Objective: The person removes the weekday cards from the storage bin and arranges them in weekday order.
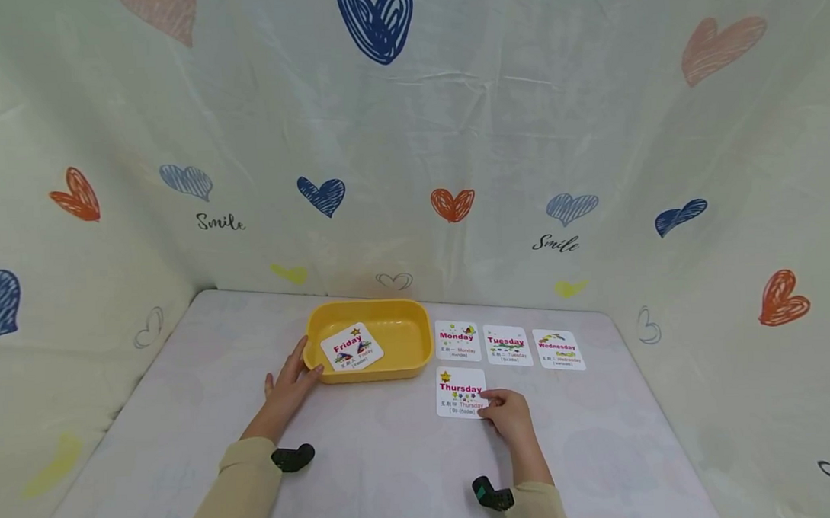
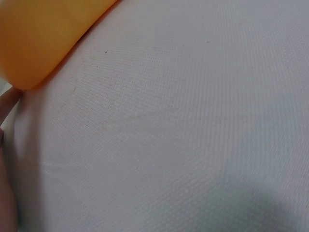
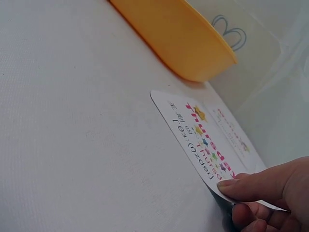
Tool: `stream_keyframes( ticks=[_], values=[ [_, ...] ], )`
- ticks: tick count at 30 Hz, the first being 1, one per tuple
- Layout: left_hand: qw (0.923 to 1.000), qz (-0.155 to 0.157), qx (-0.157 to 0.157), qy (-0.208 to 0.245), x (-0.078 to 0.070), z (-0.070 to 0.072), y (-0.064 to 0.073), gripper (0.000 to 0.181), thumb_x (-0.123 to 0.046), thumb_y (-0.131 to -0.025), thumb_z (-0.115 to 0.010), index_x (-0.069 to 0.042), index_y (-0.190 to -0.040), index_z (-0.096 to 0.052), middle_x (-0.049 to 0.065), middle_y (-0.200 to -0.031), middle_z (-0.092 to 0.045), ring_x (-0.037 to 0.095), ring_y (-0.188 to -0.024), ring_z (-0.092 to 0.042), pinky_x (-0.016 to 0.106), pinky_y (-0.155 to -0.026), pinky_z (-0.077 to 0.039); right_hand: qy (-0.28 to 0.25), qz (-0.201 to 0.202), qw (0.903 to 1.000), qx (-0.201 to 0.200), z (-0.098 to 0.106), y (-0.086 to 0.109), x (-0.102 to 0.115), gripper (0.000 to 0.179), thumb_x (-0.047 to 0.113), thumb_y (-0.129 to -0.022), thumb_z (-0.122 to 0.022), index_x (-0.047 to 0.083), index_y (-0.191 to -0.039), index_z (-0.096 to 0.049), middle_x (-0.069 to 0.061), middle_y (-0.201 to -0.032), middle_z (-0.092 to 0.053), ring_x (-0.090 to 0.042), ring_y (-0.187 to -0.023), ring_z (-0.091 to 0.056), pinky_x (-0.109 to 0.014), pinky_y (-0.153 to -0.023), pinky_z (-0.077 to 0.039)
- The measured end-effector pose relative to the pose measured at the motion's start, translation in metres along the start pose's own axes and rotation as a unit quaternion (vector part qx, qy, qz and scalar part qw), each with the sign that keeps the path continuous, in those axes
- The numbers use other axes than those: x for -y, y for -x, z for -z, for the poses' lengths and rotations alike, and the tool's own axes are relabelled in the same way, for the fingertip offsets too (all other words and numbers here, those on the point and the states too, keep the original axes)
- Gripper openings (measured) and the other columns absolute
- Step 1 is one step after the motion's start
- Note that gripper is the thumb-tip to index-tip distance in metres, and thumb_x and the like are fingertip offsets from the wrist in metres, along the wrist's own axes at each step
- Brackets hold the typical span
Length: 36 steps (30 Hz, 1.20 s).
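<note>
Between the thumb and fingers of my right hand is the right edge of a white Thursday card. In the right wrist view the thumb lies on top of the Thursday card, with the fingers underneath and the held edge tilted up. My left hand rests at the left end of a yellow tray, thumb at the front rim and fingers along its side. A Friday card lies inside the tray, leaning toward its left end.
Right of the tray, a row holds the Monday card, the Tuesday card and the Wednesday card. A heart-printed curtain rises behind the white-covered table.
</note>
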<state>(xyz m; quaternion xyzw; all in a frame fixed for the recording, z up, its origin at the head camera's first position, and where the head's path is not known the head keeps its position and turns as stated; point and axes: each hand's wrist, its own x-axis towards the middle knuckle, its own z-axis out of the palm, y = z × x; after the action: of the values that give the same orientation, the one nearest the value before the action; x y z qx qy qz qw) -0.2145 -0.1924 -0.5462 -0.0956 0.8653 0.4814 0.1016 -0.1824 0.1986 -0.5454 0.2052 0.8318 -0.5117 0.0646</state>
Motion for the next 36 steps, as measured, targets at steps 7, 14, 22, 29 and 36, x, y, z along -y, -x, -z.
stream_keyframes(
  ticks=[7,14,22,29,36],
  values=[
    [1.0,-0.007,-0.002,0.001,0.0009,0.0004,-0.0006,0.083,-0.05,-0.095,-0.055,-0.028,-0.158,-0.006,0.018,-0.159,-0.018,0.039,-0.145,-0.013,0.059,-0.106,0.026,-0.001,-0.004,1.0,-0.001,0.0001,0.0007,-0.0004,0.03,-0.004,-0.077,-0.075,-0.004,-0.107,-0.07,-0.007,-0.071,-0.052,-0.016,-0.054,-0.048,-0.024,-0.048,-0.041],
    [0.9997,-0.015,-0.011,-0.014,0.0031,-0.002,-0.0034,0.081,-0.048,-0.096,-0.054,-0.026,-0.158,-0.006,0.018,-0.159,-0.019,0.039,-0.145,-0.015,0.059,-0.107,0.024,-0.003,-0.001,0.9999,-0.013,-0.0018,0.0021,-0.0009,0.031,-0.004,-0.076,-0.075,-0.004,-0.107,-0.07,-0.007,-0.071,-0.052,-0.016,-0.054,-0.047,-0.024,-0.048,-0.04],
    [0.9998,-0.012,-0.012,-0.009,0.0033,-0.0015,-0.0023,0.081,-0.047,-0.097,-0.054,-0.025,-0.158,-0.007,0.019,-0.158,-0.021,0.039,-0.146,-0.012,0.059,-0.106,0.025,0.002,0.009,0.9997,-0.022,-0.0028,0.0023,-0.0024,0.03,-0.004,-0.076,-0.076,-0.005,-0.105,-0.07,-0.006,-0.07,-0.052,-0.015,-0.053,-0.047,-0.024,-0.047,-0.04],
    [0.9999,-0.014,-0.008,-0.005,0.0018,-0.001,-0.0007,0.082,-0.049,-0.096,-0.054,-0.026,-0.158,-0.007,0.018,-0.159,-0.018,0.039,-0.145,-0.015,0.059,-0.106,0.025,0.005,0.004,0.9996,-0.029,-0.0012,0.0019,-0.0039,0.028,-0.004,-0.077,-0.074,-0.005,-0.104,-0.07,-0.007,-0.072,-0.052,-0.017,-0.057,-0.048,-0.025,-0.05,-0.042],
    [0.9998,-0.016,-0.009,-0.006,-0.0003,-0.0008,0.0008,0.081,-0.049,-0.096,-0.054,-0.026,-0.158,-0.007,0.02,-0.157,-0.023,0.04,-0.145,-0.013,0.059,-0.106,0.025,-0.01,0.005,0.9998,-0.019,0.0008,0.0019,-0.0053,0.028,-0.003,-0.078,-0.073,-0.005,-0.106,-0.069,-0.006,-0.069,-0.052,-0.016,-0.054,-0.049,-0.025,-0.049,-0.041]
  ],
)
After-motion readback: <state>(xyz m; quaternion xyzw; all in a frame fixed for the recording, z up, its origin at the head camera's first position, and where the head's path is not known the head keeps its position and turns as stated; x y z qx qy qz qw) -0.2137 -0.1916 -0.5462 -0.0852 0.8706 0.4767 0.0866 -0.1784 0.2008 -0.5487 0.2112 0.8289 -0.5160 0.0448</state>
